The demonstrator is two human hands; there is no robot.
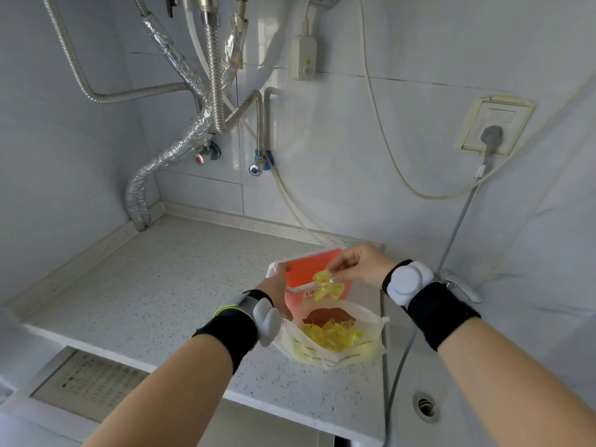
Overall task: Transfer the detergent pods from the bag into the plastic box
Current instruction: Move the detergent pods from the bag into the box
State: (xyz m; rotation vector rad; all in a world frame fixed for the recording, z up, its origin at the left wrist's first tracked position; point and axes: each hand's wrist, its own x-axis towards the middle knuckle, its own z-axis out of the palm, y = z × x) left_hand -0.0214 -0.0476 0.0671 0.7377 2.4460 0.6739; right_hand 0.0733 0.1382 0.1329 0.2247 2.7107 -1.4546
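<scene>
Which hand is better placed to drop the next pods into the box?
The right hand. It already pinches yellow pods above the open box, so it need only let go. The left hand grips the box's near-left edge, steadying it beside the bag.

Yellow pods (329,285) above red box (306,269); bag (332,346) open.

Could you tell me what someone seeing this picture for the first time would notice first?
Bright yellow detergent pods, pinched by the right hand, dangle over the red plastic box that the left hand steadies on the speckled counter. In front, the open bag holds more yellow pods.
</scene>
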